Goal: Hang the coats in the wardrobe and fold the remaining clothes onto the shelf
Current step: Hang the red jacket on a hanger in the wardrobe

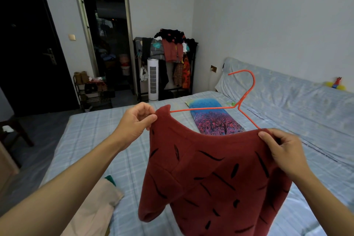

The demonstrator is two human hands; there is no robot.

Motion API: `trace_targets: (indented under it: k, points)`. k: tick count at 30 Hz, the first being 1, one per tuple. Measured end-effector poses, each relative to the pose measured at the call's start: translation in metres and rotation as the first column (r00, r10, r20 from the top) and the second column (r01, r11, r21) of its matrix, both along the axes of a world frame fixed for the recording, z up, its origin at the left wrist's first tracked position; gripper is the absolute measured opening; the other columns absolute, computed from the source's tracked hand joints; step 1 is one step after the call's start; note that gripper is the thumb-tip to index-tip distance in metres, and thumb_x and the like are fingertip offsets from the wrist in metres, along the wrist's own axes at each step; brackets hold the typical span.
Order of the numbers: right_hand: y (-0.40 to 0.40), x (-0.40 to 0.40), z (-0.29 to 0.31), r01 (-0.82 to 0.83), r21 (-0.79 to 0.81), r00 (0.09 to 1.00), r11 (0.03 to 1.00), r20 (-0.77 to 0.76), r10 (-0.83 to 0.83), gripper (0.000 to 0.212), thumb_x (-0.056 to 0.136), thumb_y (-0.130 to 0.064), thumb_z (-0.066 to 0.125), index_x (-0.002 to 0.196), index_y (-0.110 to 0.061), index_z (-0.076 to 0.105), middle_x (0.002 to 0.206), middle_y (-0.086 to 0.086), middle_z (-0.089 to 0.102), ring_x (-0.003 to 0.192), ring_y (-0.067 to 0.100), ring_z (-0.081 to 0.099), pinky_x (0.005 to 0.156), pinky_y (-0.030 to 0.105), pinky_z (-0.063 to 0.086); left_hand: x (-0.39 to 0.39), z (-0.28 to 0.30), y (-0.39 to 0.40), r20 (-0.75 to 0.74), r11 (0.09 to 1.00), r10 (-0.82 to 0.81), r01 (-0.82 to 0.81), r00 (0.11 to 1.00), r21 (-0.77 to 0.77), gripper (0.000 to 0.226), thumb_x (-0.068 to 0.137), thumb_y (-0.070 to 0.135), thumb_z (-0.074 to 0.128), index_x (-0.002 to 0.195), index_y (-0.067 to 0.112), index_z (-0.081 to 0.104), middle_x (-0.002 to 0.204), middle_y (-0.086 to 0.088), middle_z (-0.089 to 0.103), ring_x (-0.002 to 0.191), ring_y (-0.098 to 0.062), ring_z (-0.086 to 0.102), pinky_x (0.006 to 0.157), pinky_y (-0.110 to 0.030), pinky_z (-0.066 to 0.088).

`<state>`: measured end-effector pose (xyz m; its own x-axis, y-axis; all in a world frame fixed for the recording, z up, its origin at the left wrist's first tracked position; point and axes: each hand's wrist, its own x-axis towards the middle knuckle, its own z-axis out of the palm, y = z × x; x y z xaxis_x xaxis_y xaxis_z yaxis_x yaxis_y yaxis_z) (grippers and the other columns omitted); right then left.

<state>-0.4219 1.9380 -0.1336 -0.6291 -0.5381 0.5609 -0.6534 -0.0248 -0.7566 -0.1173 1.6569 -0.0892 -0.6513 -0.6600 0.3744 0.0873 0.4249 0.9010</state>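
Sweater [210,178] hides hanger [243,99] ends

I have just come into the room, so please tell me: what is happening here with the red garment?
A person is putting a dark red sweater on an orange hanger above the bed. The left hand and the right hand each pinch one shoulder of it. A loaded clothes rack stands by the far wall.

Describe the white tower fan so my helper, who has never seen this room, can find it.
Look to the far wall, at the black clothes rack piled with garments right of the doorway. The tower fan stands on the floor before it: the only tall, white, slotted column there.
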Motion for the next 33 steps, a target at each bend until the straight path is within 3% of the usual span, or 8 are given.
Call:
trace_targets:
  k: [3, 7, 13, 19, 25, 30, 33]
  points:
    - [-0.001, 0.002, 0.0, 0.001, 0.002, 1.0, 1.0, 0.004, -0.001, 0.012, 0.091, -0.015, 0.068, 0.085, -0.023, 0.076, 0.084, -0.01, 0.075, 0.075, 0.003, 0.063, 0.074, 0.022, 0.048, 0.001, 0.0, 0.0, 0.025, 0.999, 0.038, -0.037, 0.999, -0.039, 0.02, 0.082, 0.003, 0.077, 0.094, 0.01, 0.062, 0.077, -0.001, 0.066, 0.062, -0.008, 0.056, 0.059, -0.021, 0.05]
    - [0.0, 0.004, 0.002, -0.021, 0.019, 0.999, 1.0, -0.025, 0.022, 0.014, 0.091, -0.014, 0.068, 0.083, -0.024, 0.075, 0.082, -0.008, 0.074, 0.073, 0.003, 0.062, 0.072, 0.021, 0.047, -0.001, 0.0, -0.003, 0.031, 0.992, 0.109, -0.107, 0.994, -0.065, 0.015, 0.086, 0.003, 0.073, 0.085, 0.016, 0.065, 0.065, 0.008, 0.063, 0.056, -0.004, 0.053, 0.058, -0.022, 0.046]
    - [0.004, 0.018, 0.004, 0.007, -0.019, 0.984, 1.0, -0.176, -0.01, 0.012, 0.089, -0.028, 0.066, 0.079, -0.031, 0.072, 0.078, -0.013, 0.072, 0.068, -0.003, 0.06, 0.067, 0.011, 0.043, 0.003, 0.004, -0.008, -0.004, 1.0, 0.022, -0.023, 1.0, -0.017, 0.02, 0.091, 0.002, 0.065, 0.082, 0.019, 0.066, 0.07, 0.001, 0.061, 0.062, -0.012, 0.052, 0.064, -0.024, 0.049]
    - [0.008, 0.019, 0.012, -0.028, 0.025, 0.959, 0.999, -0.28, 0.034, 0.01, 0.086, -0.031, 0.064, 0.08, -0.034, 0.071, 0.08, -0.016, 0.072, 0.071, 0.001, 0.065, 0.068, 0.012, 0.044, 0.005, 0.018, -0.015, -0.068, 0.999, -0.029, 0.031, 0.997, 0.03, 0.021, 0.093, -0.003, 0.06, 0.084, 0.016, 0.065, 0.072, -0.003, 0.06, 0.061, -0.011, 0.053, 0.061, -0.019, 0.049]
    - [0.027, 0.0, 0.016, -0.054, 0.133, 0.924, 0.99, -0.368, 0.1, 0.016, 0.089, -0.036, 0.066, 0.074, -0.035, 0.071, 0.069, -0.013, 0.068, 0.06, 0.003, 0.062, 0.059, 0.018, 0.043, 0.015, 0.042, -0.023, -0.098, 0.996, -0.085, 0.086, 0.992, 0.0, 0.016, 0.092, -0.003, 0.059, 0.09, 0.013, 0.062, 0.077, -0.012, 0.056, 0.064, -0.018, 0.051, 0.064, -0.022, 0.048]
    - [0.029, -0.008, 0.017, -0.104, 0.209, 0.924, 0.972, -0.342, 0.173, 0.024, 0.089, -0.036, 0.068, 0.068, -0.026, 0.07, 0.057, -0.005, 0.059, 0.052, 0.015, 0.054, 0.055, 0.031, 0.041, 0.007, 0.05, -0.014, -0.088, 0.991, -0.135, 0.136, 0.987, 0.013, 0.011, 0.093, -0.001, 0.059, 0.092, 0.01, 0.061, 0.078, -0.01, 0.057, 0.067, -0.019, 0.05, 0.065, -0.024, 0.049]
    - [0.023, 0.001, 0.015, -0.202, 0.206, 0.924, 0.958, -0.283, 0.256, 0.028, 0.09, -0.033, 0.069, 0.064, -0.024, 0.065, 0.052, -0.007, 0.05, 0.05, 0.005, 0.043, 0.051, 0.026, 0.037, -0.004, 0.051, -0.003, -0.107, 0.987, -0.15, 0.155, 0.983, 0.034, 0.015, 0.095, -0.004, 0.055, 0.091, 0.009, 0.059, 0.081, -0.013, 0.058, 0.069, -0.019, 0.053, 0.067, -0.026, 0.05]
